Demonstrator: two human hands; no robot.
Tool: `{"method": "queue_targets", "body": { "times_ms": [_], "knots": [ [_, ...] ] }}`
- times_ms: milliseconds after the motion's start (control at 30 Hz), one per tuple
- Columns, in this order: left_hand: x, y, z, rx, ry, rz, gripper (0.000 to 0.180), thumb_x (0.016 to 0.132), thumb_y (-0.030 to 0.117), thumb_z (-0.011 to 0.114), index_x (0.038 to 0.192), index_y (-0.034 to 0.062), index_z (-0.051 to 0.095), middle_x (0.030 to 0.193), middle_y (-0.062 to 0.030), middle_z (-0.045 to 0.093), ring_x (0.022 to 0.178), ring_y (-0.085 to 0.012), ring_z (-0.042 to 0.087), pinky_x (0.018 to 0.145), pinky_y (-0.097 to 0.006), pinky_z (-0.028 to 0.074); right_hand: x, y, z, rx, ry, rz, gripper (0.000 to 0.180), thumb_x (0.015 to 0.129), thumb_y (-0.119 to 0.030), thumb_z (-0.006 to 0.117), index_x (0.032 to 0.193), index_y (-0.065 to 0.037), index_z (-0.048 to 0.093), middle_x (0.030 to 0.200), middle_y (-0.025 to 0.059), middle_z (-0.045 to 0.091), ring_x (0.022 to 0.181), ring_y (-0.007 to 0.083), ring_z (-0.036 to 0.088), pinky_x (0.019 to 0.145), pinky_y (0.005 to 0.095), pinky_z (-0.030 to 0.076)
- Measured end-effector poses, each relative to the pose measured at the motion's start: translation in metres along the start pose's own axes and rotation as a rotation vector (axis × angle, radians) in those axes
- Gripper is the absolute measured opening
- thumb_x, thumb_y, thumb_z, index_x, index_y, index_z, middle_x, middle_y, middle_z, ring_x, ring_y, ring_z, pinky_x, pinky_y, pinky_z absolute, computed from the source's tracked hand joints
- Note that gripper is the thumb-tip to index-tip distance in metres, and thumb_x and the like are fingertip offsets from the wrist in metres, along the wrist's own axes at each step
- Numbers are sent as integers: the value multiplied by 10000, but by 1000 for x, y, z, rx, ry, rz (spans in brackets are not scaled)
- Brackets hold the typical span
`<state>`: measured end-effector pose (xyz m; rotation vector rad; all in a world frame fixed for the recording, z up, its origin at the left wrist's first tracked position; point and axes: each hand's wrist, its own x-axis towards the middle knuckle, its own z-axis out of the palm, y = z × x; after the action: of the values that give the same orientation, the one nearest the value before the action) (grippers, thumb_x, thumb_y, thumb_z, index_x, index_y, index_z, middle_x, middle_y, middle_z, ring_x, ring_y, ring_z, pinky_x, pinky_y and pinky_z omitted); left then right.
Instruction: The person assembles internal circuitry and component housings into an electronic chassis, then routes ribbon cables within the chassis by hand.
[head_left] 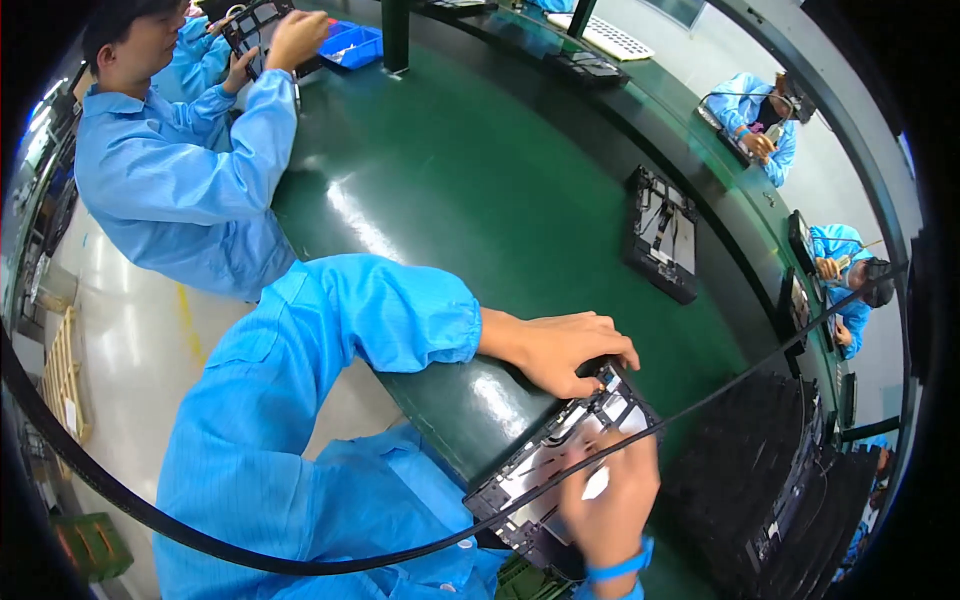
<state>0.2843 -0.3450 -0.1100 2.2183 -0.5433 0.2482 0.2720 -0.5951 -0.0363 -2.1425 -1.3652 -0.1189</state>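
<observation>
A flat black-framed electronic panel [530,465], silvery inside with small parts along its rim, lies at the near edge of the green table. My left hand [560,350] grips its far corner, thumb and fingers bent over the frame. Above the panel's right part is my right hand [618,490], smeared by motion, with a blue band at the wrist. A small white patch [597,484] shows beside its fingers; whether the hand holds it I cannot tell. A black cable-like line crosses the view in front of the panel and hand.
Farther along the green table [450,170] lies another black-framed unit [663,235]. Black stacked material [745,470] is at my right. A co-worker in blue [180,180] handles a similar frame at the far left, near a blue bin [352,45]. Others sit across a raised dark shelf.
</observation>
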Motion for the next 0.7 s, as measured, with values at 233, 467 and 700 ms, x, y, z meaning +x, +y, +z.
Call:
{"method": "queue_targets", "body": {
  "times_ms": [233, 467, 700],
  "knots": [
    [1, -1, -4, -5, -122, 64, 799, 769, 183, 769, 1517, 39, 530, 1411, -159, 614, 1300, -362, 537, 1097, -487, 413, 24, 76, 25, 205, 46, 117, 123, 865, -32, 777, 929, -16, 674, 1129, 183, 606, 1063, 354, 596, 892, 444, 506],
    [7, 0, -8, -34, -190, 74, 832, 775, 250, 798, 1537, 65, 518, 1411, -164, 609, 1327, -368, 522, 1125, -492, 397, 18, 89, 28, 182, 64, 144, 144, 851, 38, 771, 912, 10, 644, 1086, 181, 569, 985, 358, 610, 844, 450, 506],
    [11, -2, -12, -85, -264, 71, 899, 819, 191, 821, 1628, 77, 448, 1512, -182, 536, 1413, -376, 474, 1142, -512, 375, 14, 90, 31, 162, 85, 179, 115, 961, 14, 756, 928, 6, 646, 884, 97, 574, 735, 211, 587, 666, 327, 477]
  ]
}}
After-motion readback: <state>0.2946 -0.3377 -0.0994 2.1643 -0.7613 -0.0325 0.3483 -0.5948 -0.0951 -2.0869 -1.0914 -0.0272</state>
